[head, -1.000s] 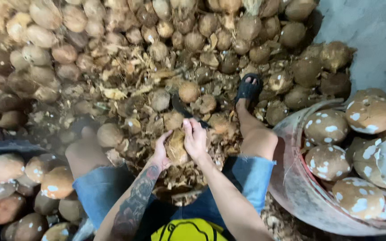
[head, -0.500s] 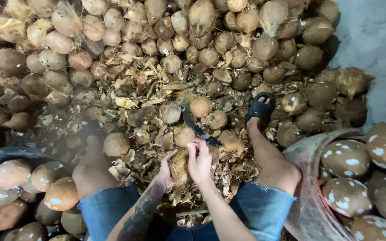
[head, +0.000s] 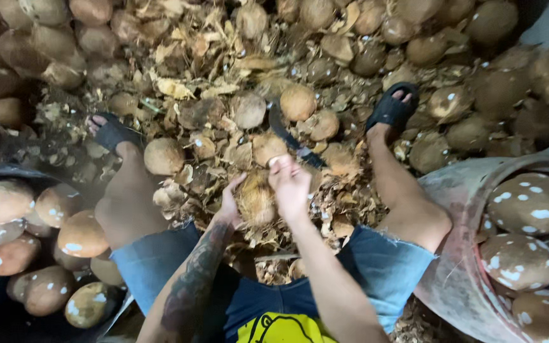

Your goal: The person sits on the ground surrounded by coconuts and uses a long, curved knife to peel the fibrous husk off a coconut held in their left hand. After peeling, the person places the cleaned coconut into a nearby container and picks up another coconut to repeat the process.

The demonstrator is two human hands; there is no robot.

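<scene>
I sit with my legs apart over a heap of coconut husk scraps. A fibrous brown coconut (head: pixel 257 198) is gripped between both hands just above my lap. My left hand (head: pixel 229 202) cups its left side. My right hand (head: pixel 290 185) clamps its top right side, and a dark curved blade (head: pixel 290 136) juts out beyond that hand. Whether the right hand also grips the blade's handle is hidden.
Whole brown coconuts (head: pixel 297 101) are piled across the far side. Peeled coconuts fill a pink tub (head: pixel 459 279) at right, and more lie in a dark container (head: pixel 14 171) at left. My sandalled feet (head: pixel 392 108) rest on the husk litter.
The view has tilted down and moved closer. My hands have stayed on the coconut and turned it slightly; the blade still points away past my right hand.
</scene>
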